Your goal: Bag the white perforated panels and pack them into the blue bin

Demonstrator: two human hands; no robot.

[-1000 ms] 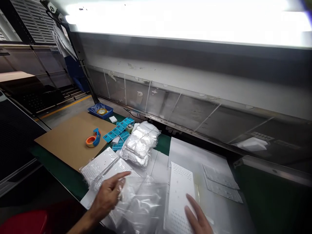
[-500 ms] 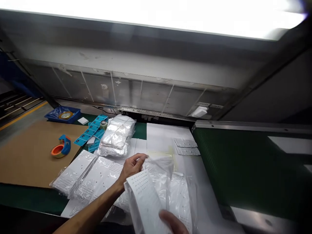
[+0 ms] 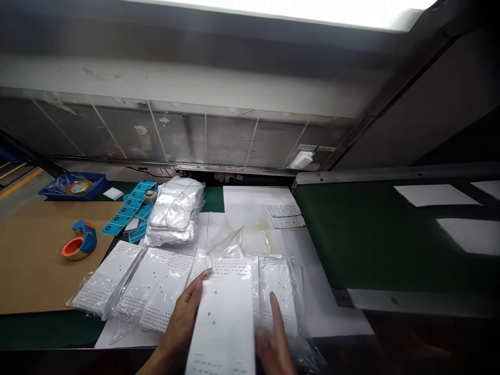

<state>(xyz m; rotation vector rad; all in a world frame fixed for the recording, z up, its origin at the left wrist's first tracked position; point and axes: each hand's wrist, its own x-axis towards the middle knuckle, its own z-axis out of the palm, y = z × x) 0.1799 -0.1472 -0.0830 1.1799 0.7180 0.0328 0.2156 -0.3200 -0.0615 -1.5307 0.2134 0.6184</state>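
Note:
A long white perforated panel (image 3: 221, 325) lies low in front of me, its near end cut off by the bottom of the picture. My left hand (image 3: 182, 317) grips its left edge. My right hand (image 3: 274, 338) is blurred beside its right edge, with the index finger extended over a bagged white panel (image 3: 278, 297). A loose transparent plastic bag (image 3: 228, 245) rises behind the held panel. To the left, two more bagged perforated panels (image 3: 105, 278) (image 3: 158, 289) lie side by side on a white sheet (image 3: 250, 242).
Behind the panels are a pile of bagged white items (image 3: 175, 211), blue label strips (image 3: 128, 208) and small perforated sheets (image 3: 285, 215). Left stand a tape dispenser (image 3: 78, 240) on cardboard (image 3: 35, 260) and a blue tray (image 3: 74, 186). Right runs a green conveyor belt (image 3: 351, 234).
The white panel has dropped from a raised tilt to a low, nearly flat position over the bagged panels. My left hand has moved onto its edge, and the view has swung left.

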